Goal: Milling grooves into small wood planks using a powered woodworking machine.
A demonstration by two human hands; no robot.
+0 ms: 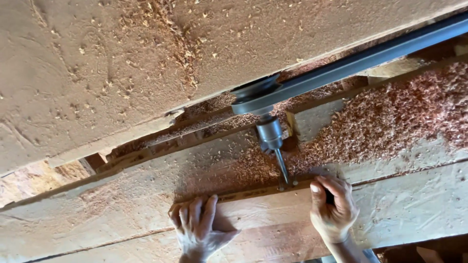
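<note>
A pale wooden plank (265,214) lies across a dusty workbench (122,204), its far edge against a spinning-type drill bit (282,168). The bit sticks out of a steel chuck (269,132) under a pulley (256,95). My left hand (199,228) rests on the plank left of the bit, fingers hooked over the far edge. My right hand (334,210) grips the plank's far edge just right of the bit, fingers curled over a dark spot there.
A black drive belt (370,56) runs from the pulley up to the right. A broad dusty board (97,73) covers the upper left. Reddish wood shavings (390,122) pile up right of the chuck. Gaps between boards show at the left.
</note>
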